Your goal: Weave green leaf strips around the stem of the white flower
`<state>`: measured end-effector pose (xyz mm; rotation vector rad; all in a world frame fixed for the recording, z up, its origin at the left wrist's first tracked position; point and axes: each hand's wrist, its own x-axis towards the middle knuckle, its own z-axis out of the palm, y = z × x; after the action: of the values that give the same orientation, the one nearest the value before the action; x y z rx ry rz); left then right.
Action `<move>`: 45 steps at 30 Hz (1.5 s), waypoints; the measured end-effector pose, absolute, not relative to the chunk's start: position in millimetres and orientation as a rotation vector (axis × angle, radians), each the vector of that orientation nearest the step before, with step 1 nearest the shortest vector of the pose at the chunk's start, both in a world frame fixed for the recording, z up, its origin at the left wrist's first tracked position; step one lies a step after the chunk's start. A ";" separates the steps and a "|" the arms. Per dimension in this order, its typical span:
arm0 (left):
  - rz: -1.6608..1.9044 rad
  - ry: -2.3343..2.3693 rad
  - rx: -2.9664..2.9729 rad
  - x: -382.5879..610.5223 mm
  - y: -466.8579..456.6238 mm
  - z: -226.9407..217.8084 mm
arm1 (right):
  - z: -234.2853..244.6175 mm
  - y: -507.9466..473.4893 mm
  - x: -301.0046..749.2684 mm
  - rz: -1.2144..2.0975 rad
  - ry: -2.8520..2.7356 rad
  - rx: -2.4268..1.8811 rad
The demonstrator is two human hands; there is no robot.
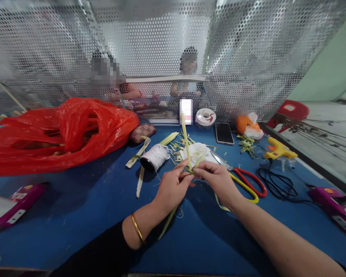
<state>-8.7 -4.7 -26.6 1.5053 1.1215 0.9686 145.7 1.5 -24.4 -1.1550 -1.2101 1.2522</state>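
Red bag (pixel 115 119): brownish strips (pixel 40 146) inside, seen through gaps
Orange pack (pixel 242 125): white tissue (pixel 252 117) poking out
Green strip (pixel 186 144): upright, mid-table
Left hand (pixel 172 188): fingertips pinched on strip
Right hand (pixel 216 179): same, beside left
Far edge: perforated screen (pixel 152 34)
Near side: blue tabletop (pixel 207 244); scissors (pixel 258 190) beside right wrist

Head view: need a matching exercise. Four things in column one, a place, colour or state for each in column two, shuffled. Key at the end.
Column 1
1. Scissors
2. Plant strip
3. Thread spool
4. Plastic bag

Column 2
A. Lying on its side, wound in white
B. All red, at the left of the picture
C. Handles red and yellow
D. Pinched by the left hand and the right hand

Pairs: 1-C, 2-D, 3-A, 4-B
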 end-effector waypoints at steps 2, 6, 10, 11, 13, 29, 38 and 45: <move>0.956 1.101 1.415 -8.0 -3.5 -26.0 | -23.7 3.1 148.8 1.134 -1.229 -1.190; 1.009 1.153 1.318 -9.5 -3.4 -23.4 | -16.9 8.2 161.4 0.926 -1.324 -1.239; 1.335 1.338 1.667 -16.3 -5.9 -17.7 | -11.2 10.6 170.4 0.792 -1.511 -1.263; 1.405 1.375 1.786 -18.2 -5.8 -15.7 | -10.7 10.3 170.8 0.792 -1.545 -1.256; 1.474 1.400 2.036 -21.8 -3.8 -12.0 | -10.4 9.1 169.8 0.846 -1.606 -1.224; 1.124 1.305 1.860 -22.2 -12.0 0.5 | -1.5 3.3 164.4 1.421 -1.369 -1.029; 1.128 1.154 1.276 -10.8 -17.2 -0.3 | -3.1 -2.6 160.5 1.624 -1.286 -0.918; 1.177 1.062 1.109 -12.4 -11.5 0.1 | -4.3 -11.2 147.6 1.596 -1.282 -0.960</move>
<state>-12.4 -11.5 0.1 1.1092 1.0615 1.1771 147.6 -11.2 -4.3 -0.9596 -1.2820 1.5961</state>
